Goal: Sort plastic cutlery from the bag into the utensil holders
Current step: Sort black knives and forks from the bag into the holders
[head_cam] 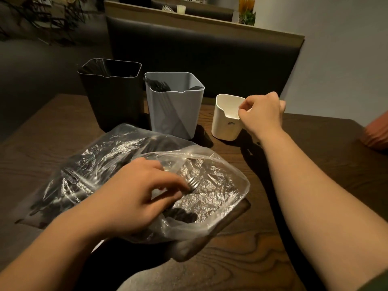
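A restaurant: padded booth seat [199, 57] behind a wooden table [304, 143] (another booth beyond).

Far left is the black holder [111, 95], then the grey holder [174, 106] with black cutlery [159, 86] inside. Rightmost is the white holder [225, 122], with small dark lettering. Nearer, the clear bag [210, 196] glints around a silvery fork [193, 182]. The table [241, 259] is dark brown with a swirling grain.
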{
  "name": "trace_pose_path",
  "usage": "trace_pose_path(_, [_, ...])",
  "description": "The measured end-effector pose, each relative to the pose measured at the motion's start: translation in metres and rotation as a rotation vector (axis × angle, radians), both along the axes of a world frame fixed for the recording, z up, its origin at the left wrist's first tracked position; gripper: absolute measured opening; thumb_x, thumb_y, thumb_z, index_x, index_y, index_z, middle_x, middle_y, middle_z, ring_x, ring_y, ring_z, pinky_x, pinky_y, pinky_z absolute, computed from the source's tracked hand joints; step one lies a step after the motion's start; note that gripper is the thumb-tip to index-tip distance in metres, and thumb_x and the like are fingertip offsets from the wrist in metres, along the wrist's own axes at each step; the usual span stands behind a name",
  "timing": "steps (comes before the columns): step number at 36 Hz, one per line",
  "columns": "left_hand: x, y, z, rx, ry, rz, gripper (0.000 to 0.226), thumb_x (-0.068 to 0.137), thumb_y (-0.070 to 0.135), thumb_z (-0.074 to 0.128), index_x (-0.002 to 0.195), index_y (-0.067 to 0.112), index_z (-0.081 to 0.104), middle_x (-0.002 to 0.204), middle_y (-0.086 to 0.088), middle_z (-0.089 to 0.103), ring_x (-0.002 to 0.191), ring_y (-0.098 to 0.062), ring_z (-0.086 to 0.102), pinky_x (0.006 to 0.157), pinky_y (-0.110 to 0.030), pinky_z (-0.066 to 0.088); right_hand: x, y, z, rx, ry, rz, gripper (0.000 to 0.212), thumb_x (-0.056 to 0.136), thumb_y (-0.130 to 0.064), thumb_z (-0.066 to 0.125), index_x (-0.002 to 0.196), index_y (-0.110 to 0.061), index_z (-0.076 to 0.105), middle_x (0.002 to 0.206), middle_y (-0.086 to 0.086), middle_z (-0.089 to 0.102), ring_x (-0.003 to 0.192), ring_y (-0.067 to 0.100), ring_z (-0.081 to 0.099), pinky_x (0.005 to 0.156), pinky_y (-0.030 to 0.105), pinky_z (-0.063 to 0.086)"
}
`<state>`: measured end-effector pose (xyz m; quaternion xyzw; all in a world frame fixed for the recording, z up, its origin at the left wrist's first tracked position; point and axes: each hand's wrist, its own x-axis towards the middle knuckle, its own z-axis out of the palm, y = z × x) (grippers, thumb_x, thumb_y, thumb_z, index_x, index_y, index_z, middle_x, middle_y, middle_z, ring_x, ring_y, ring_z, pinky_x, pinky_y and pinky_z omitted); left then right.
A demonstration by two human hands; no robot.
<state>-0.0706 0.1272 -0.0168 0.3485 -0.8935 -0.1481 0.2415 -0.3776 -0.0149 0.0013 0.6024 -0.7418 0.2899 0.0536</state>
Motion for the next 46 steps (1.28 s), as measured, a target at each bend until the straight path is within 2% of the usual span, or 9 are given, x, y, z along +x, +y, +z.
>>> trace_pose_path(6, [0.011,0.001,0.014,0.031,-0.428,0.052,0.053,0.079,0.07,0.026,0.101,0.051,0.07,0.082,0.024,0.056,0.099,-0.001,0.035,0.09,-0.036,0.023,0.007,0.015,0.01,0.07,0.276,0.048,0.046,0.093,-0.04,0.057,0.136,-0.024,0.058,0.133,0.005,0.051,0.125,0.031,0.035,0.099,0.044,0.03])
trace_pose_path(10, [0.021,0.002,0.022,-0.015,-0.46,0.083,0.046,0.079,0.07,0.03,0.095,0.049,0.068,0.078,0.022,0.062,0.102,-0.004,0.036,0.091,-0.038,0.02,0.044,0.061,0.029,-0.124,-0.112,0.354,0.023,0.09,-0.018,0.061,0.112,-0.019,0.065,0.107,-0.003,0.06,0.106,0.013,0.054,0.091,0.037,0.051])
trace_pose_path(14, [0.033,0.012,0.025,-0.043,-0.478,0.081,0.042,0.08,0.067,0.036,0.086,0.045,0.07,0.082,0.027,0.059,0.103,-0.004,0.034,0.089,-0.035,0.017,0.088,0.129,0.044,0.346,-0.539,0.954,0.028,0.086,0.019,0.051,0.084,-0.003,0.069,0.077,0.011,0.069,0.074,0.018,0.068,0.073,0.033,0.057])
trace_pose_path(17, [0.039,0.021,0.025,-0.116,-0.565,0.119,0.04,0.078,0.066,0.04,0.086,0.045,0.072,0.078,0.025,0.054,0.098,-0.007,0.033,0.085,-0.033,0.014,0.106,0.141,0.023,0.651,-0.225,0.996,0.023,0.09,0.002,0.061,0.093,-0.015,0.076,0.09,-0.001,0.075,0.084,0.007,0.07,0.084,0.027,0.056])
trace_pose_path(20, [0.042,0.03,0.025,-0.154,-0.632,0.168,0.043,0.077,0.068,0.039,0.084,0.042,0.072,0.076,0.02,0.051,0.099,-0.011,0.035,0.09,-0.037,0.019,0.114,0.132,0.0,0.465,0.093,0.837,0.023,0.088,-0.02,0.07,0.111,-0.025,0.073,0.105,-0.013,0.072,0.096,0.002,0.063,0.09,0.022,0.048])
trace_pose_path(25, [0.045,0.039,0.026,-0.153,-0.679,0.203,0.056,0.075,0.072,0.032,0.072,0.036,0.074,0.089,0.016,0.048,0.107,-0.018,0.036,0.093,-0.04,0.018,0.122,0.12,-0.013,0.425,0.152,0.864,0.038,0.086,-0.024,0.074,0.122,-0.032,0.066,0.123,-0.014,0.064,0.116,0.003,0.053,0.102,0.02,0.038])
trace_pose_path(30, [0.045,0.038,0.031,-0.082,-0.712,0.236,0.076,0.067,0.08,0.012,0.099,0.05,0.074,0.133,0.013,0.033,0.135,-0.021,0.009,0.106,-0.042,0.001,0.139,0.117,-0.025,0.413,0.254,0.948,0.057,0.088,-0.008,0.069,0.135,-0.037,0.057,0.139,-0.019,0.052,0.129,0.005,0.042,0.114,0.03,0.035])
trace_pose_path(36, [0.049,0.034,0.032,-0.039,-0.741,0.258,0.066,0.074,0.087,0.023,0.103,0.052,0.071,0.143,0.01,0.024,0.139,-0.023,-0.004,0.106,-0.043,-0.004,0.144,0.114,-0.029,0.411,0.325,1.049,0.069,0.088,-0.003,0.065,0.144,-0.04,0.048,0.157,-0.018,0.029,0.144,0.012,0.031,0.118,0.036,0.031])
trace_pose_path(46, [0.059,0.03,0.03,0.076,-0.629,0.252,0.057,0.072,0.085,0.027,0.098,0.057,0.068,0.153,0.018,0.017,0.144,-0.018,-0.012,0.111,-0.043,-0.002,0.159,0.112,-0.036,0.157,0.513,1.173,0.029,0.084,-0.009,0.069,0.113,-0.012,0.07,0.114,0.008,0.064,0.109,0.028,0.056,0.093,0.037,0.047])
